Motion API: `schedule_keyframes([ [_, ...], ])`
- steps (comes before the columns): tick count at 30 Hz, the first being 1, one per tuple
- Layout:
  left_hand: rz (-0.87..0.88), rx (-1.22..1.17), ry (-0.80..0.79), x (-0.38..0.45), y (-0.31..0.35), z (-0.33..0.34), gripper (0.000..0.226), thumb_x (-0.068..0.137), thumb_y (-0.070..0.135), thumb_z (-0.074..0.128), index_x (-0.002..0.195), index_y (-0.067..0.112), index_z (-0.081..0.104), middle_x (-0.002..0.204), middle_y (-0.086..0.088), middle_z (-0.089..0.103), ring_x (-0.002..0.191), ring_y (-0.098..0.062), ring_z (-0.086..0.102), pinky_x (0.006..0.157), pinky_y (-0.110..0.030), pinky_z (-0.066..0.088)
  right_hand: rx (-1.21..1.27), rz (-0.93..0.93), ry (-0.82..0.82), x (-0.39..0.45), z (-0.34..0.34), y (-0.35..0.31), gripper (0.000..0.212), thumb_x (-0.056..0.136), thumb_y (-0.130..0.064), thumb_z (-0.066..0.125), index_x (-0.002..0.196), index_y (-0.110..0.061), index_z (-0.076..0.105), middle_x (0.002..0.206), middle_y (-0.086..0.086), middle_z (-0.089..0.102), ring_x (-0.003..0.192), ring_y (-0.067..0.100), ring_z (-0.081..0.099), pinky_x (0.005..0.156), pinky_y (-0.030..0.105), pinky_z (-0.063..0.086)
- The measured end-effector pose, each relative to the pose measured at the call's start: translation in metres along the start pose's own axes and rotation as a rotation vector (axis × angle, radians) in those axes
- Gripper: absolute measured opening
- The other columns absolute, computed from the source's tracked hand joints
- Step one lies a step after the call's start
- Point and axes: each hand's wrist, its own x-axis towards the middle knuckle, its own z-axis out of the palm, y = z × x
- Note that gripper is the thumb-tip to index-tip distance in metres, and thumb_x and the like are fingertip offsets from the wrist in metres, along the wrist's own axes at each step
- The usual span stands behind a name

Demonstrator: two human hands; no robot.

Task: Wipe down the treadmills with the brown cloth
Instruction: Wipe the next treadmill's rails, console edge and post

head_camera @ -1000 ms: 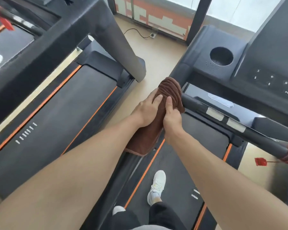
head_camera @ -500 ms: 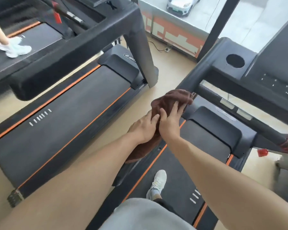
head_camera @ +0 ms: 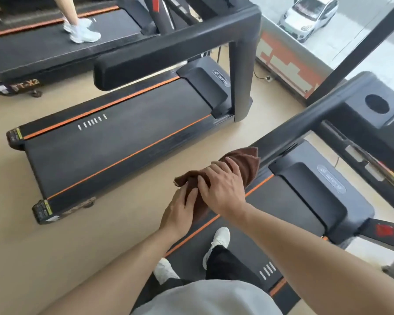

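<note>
Moved: you've slid both hands and the brown cloth point(head_camera: 248, 164) back down the left handrail point(head_camera: 289, 133) toward you.
Right hand point(head_camera: 223, 189): fingers curled over the cloth, wrapping it round the rail.
Left hand point(head_camera: 180, 212): pressing the lower end, fingers fairly straight, probably steadying it.
Cloth: draped on your treadmill's point(head_camera: 305, 214) rail, long axis running along it, top end pointing up toward the console.

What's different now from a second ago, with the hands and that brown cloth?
Both hands slid the brown cloth back down the treadmill handrail, toward the person. The right hand shifted from pinching it to lying over it. The left hand stays on the cloth; the grip was never let go.
</note>
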Motion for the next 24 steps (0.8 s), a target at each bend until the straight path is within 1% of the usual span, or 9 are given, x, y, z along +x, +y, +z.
schedule_keyframes([
  [3,-0.101,-0.247,0.042,-0.007,-0.002,0.013,0.061,0.101,0.065,0.027,0.153,0.034,0.036,0.152,0.004,0.044,0.140,-0.017,0.045,0.103,-0.024,0.032,-0.140,-0.123,-0.266,0.020,-0.011,-0.008,0.041,0.096,-0.049,0.034,0.088,-0.026,0.068,0.089,-0.007,0.072,0.096,0.020,0.064,0.097,0.038,0.035],
  [7,-0.300,-0.490,0.137,-0.003,0.001,0.028,0.048,0.108,0.052,0.027,0.151,0.033,0.039,0.152,0.001,0.046,0.141,-0.021,0.042,0.101,-0.022,0.026,-0.192,-0.252,-0.651,0.056,-0.018,-0.024,0.040,0.098,-0.045,0.037,0.101,-0.022,0.069,0.107,0.009,0.072,0.101,0.033,0.064,0.077,0.037,0.037],
  [10,-0.410,-0.680,0.143,-0.002,-0.006,0.036,0.052,0.103,0.063,0.034,0.138,0.030,0.050,0.150,-0.009,0.053,0.138,-0.032,0.048,0.112,-0.038,0.036,-0.257,-0.294,-0.909,0.077,-0.006,-0.043,0.040,0.096,-0.041,0.042,0.117,-0.017,0.067,0.125,0.011,0.067,0.113,0.033,0.062,0.080,0.036,0.042],
  [12,-0.485,-0.739,0.165,-0.009,-0.010,0.038,0.051,0.105,0.060,0.031,0.133,0.025,0.056,0.136,-0.005,0.063,0.124,-0.026,0.060,0.105,-0.033,0.045,-0.319,-0.354,-1.036,0.080,0.004,-0.055,0.041,0.099,-0.037,0.043,0.127,-0.014,0.063,0.133,0.010,0.063,0.120,0.032,0.060,0.089,0.037,0.045],
  [14,-0.552,-0.760,0.207,-0.016,-0.015,0.047,0.048,0.106,0.057,0.031,0.125,0.024,0.061,0.129,-0.004,0.067,0.117,-0.022,0.064,0.101,-0.031,0.046,-0.391,-0.476,-1.076,0.076,0.009,-0.063,0.042,0.100,-0.039,0.044,0.130,-0.015,0.062,0.133,0.008,0.063,0.117,0.030,0.060,0.093,0.037,0.047],
  [18,-0.534,-0.735,0.367,-0.028,-0.011,0.084,0.044,0.091,0.066,0.033,0.110,0.042,0.063,0.121,0.003,0.070,0.119,-0.019,0.062,0.113,-0.046,0.039,-0.400,-0.722,-0.968,0.063,-0.002,-0.046,0.050,0.085,-0.066,0.055,0.120,-0.032,0.064,0.110,-0.006,0.069,0.097,0.024,0.064,0.081,0.036,0.048],
  [20,-0.448,-0.701,0.515,-0.030,0.008,0.102,0.051,0.089,0.067,0.030,0.125,0.043,0.056,0.121,0.007,0.068,0.117,-0.015,0.060,0.104,-0.033,0.042,-0.249,-0.780,-0.901,0.059,-0.017,-0.023,0.049,0.079,-0.067,0.059,0.122,-0.044,0.058,0.101,-0.013,0.069,0.095,0.021,0.066,0.078,0.037,0.048],
  [22,-0.319,-0.608,0.674,-0.031,0.026,0.115,0.041,0.104,0.048,0.032,0.140,0.035,0.046,0.130,0.009,0.059,0.120,-0.008,0.055,0.095,-0.012,0.038,-0.145,-0.792,-0.855,0.060,-0.037,0.002,0.053,0.077,-0.067,0.063,0.125,-0.049,0.049,0.102,-0.013,0.066,0.095,0.021,0.065,0.074,0.036,0.042],
  [24,-0.205,-0.448,0.778,-0.033,0.033,0.120,0.046,0.105,0.043,0.035,0.150,0.030,0.037,0.147,0.010,0.046,0.136,-0.007,0.044,0.106,-0.012,0.033,-0.170,-0.774,-0.819,0.067,-0.051,0.029,0.070,0.077,-0.071,0.066,0.138,-0.047,0.042,0.117,-0.010,0.064,0.105,0.023,0.063,0.079,0.036,0.037],
])
